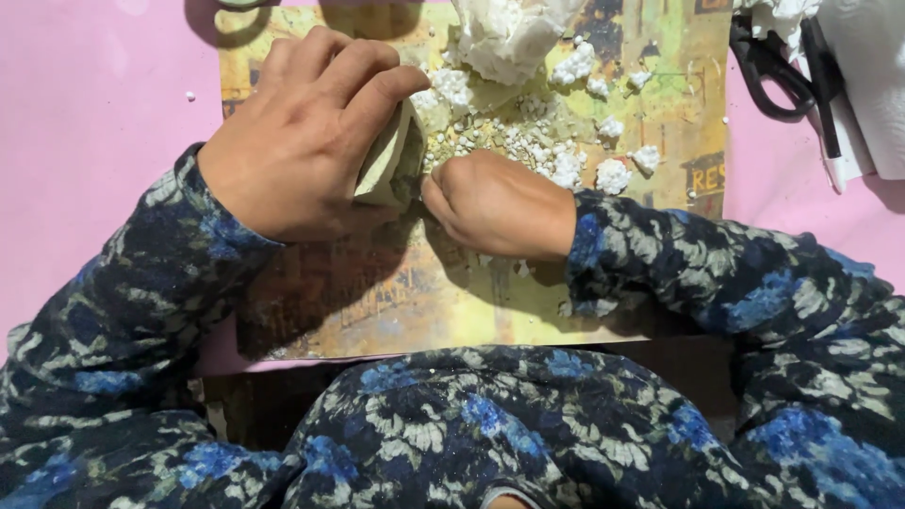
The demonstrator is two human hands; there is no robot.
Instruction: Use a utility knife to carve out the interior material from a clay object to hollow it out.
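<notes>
Head view: our left hand [302, 132] clasps a pale cream clay-like wedge [386, 160] while our right hand [495, 203], curled shut on something hidden, risks scattering white crumbs [566, 165] off the printed yellow board [424, 302].

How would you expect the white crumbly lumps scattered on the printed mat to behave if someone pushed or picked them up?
The white lumps look light and would probably scatter easily. Fine crumbs lie around them, so they likely break apart under pressure. Their irregular shapes suggest tumbling rather than smooth rolling.

crumbs [528, 141] on mat [452, 302], scissors [773, 75] right
</notes>
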